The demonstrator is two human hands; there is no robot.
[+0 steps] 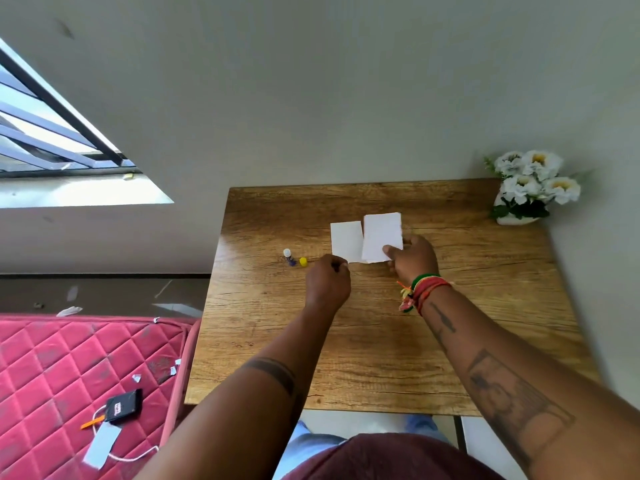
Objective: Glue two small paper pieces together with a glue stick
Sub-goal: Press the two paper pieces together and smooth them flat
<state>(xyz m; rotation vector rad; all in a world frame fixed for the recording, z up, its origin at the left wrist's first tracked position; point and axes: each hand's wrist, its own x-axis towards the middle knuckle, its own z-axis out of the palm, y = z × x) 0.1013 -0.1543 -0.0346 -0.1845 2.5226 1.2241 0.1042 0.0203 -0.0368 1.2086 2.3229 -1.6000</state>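
On wooden table (381, 341), mid-surface, toward far edge: two white paper pieces side by side. Left paper piece (346, 240) flat on the wood; right paper piece (381, 233) larger-looking, its left edge overlapping or touching the left piece's right edge, lower edges of both running together near the hands.

Right hand (414, 258): fingers curled, thumb (389, 252) laid on top of the right paper piece at its lower right corner, remaining fingers tucked at or below that edge. Reads as a pinch on the corner. Cannot tell whether sheet is lifted or pressed to the table. Red, green and yellow thread bands (420, 292) round the wrist.

Left hand (329, 282): closed loosely into a near-fist, knuckles up, fingertips bunched at the lower left corner of the left paper piece. Contact with that corner probable, grip not resolvable; cannot tell whether anything is held inside the fist.

Left of the papers, just beside the left hand: glue stick (289, 257) on the table, uncapped, white tip showing, purple body. Yellow cap (303, 261) just beside it, apart from the stick. Neither touched by a hand.

Far right corner of table: white flowers in a white pot (530, 188), against the wall. Off-table, left: red quilted mattress (69, 375) with a black device (123, 405) and paper scraps.
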